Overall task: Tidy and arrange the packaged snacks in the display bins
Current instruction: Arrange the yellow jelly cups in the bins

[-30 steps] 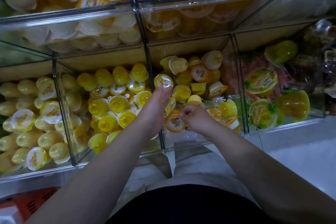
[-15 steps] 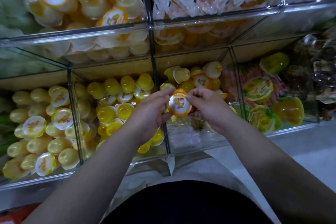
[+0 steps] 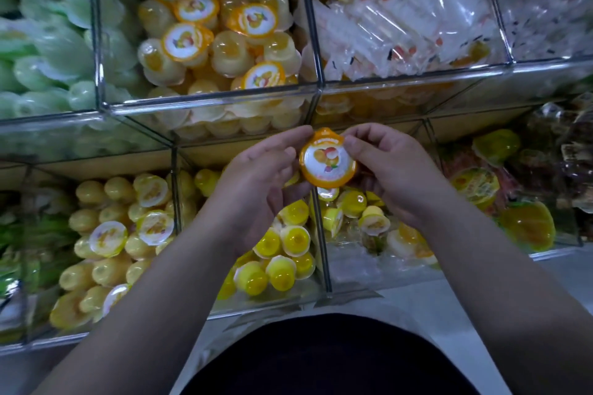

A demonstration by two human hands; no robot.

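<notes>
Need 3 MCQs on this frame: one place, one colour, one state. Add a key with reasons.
1. Where is the jelly cup?
A. In the green bin
B. Between the left hand and the right hand
C. On the floor

2. What colour is its rim?
A. Blue
B. Green
C. Orange

3. What is the right hand doing?
A. Pinching the cup's edge
B. Hanging idle
C. Lying flat on a divider

Key:
1 B, the two hands hold it by opposite edges.
2 C, an orange band rings the white centre.
3 A, its fingertips curl onto the rim.
</notes>
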